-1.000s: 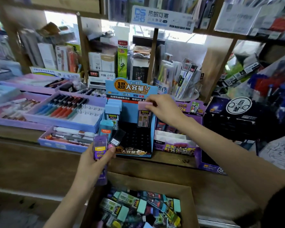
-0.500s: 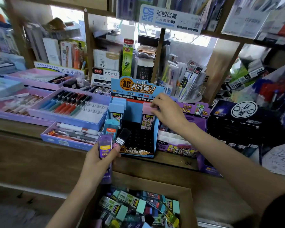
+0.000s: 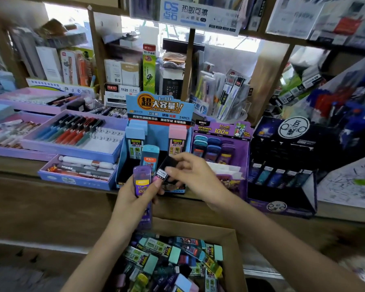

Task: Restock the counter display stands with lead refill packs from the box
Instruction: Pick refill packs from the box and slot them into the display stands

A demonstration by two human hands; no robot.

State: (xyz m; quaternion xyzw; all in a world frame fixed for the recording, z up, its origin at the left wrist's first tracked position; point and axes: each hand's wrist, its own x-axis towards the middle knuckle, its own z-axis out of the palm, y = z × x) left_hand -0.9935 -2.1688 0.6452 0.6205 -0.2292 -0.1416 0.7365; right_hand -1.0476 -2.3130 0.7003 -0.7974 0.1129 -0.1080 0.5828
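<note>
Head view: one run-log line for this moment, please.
left hand: holds purple pack, teal pack | right hand: pinches black pack | blue stand: part filled | box: packs inside

I see two slim forearms (image 3: 97,256), bare as far as my view reaches, ending in a left hand (image 3: 133,197) and a right hand (image 3: 196,178) with short, plain nails

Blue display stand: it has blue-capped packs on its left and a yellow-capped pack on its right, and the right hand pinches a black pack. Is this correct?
No. In the head view the blue display stand's right holds a pink-capped pack, not a yellow-capped one. The blue-capped packs and the right hand pinching the black pack are as stated.
</note>
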